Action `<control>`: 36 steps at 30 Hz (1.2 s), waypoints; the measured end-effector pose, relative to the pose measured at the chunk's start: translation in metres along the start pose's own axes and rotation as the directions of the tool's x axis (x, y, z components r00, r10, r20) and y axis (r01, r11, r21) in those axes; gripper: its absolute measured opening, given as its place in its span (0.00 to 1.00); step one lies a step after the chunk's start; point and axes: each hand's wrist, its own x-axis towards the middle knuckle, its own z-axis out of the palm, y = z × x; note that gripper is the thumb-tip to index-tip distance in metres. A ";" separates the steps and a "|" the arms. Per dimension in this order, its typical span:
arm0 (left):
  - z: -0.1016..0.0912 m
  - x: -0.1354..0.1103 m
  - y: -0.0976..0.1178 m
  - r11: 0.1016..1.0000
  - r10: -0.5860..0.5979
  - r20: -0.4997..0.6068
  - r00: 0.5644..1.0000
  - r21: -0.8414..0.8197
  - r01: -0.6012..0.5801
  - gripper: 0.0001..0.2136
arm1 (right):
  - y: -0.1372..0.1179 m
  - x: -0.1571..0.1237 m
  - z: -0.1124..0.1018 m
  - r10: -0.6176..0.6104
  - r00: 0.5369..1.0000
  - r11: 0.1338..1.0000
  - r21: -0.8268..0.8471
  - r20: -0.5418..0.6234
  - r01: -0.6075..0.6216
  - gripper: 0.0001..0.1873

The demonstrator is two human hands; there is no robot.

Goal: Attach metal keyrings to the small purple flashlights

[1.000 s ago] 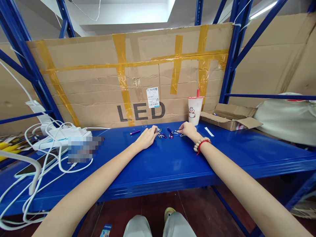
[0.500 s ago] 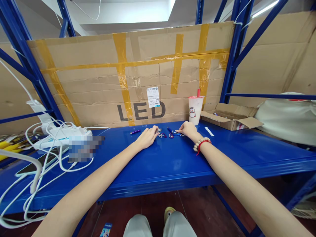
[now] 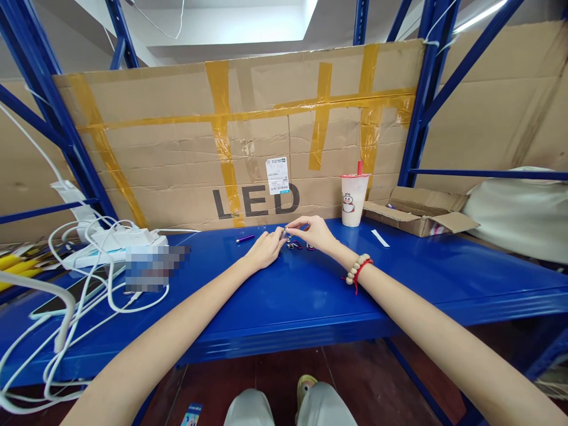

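My left hand [image 3: 266, 249] rests on the blue shelf, thumb and fingers pinched on a small silvery metal piece [image 3: 284, 232]. Across from it, my right hand [image 3: 316, 234] reaches in with thumb and index finger closed at the same spot; what these fingertips hold is too small to make out. Just below the fingertips lie small purple and metal clip-like pieces [image 3: 293, 245], and another dark reddish clip-like piece [image 3: 310, 247] sits partly under my right hand. A short purple tube [image 3: 245, 239] lies to the left of my left hand.
A white cup with a red straw [image 3: 354, 201] stands behind my right hand. Beside it are an open cardboard box [image 3: 399, 219] and a white strip [image 3: 380, 238]. White cables and a power strip [image 3: 128, 239] crowd the left. Cardboard [image 3: 177, 171] walls the back.
My right hand has moved left from the loose pieces by the cup, and its fingertips now meet those of my left hand. My left hand has hardly moved.
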 end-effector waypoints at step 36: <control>0.004 0.001 -0.001 0.991 0.061 -0.007 0.998 0.118 -0.060 0.11 | 0.046 -0.005 -0.031 0.532 0.847 0.658 -0.627 -0.005 -0.417 0.11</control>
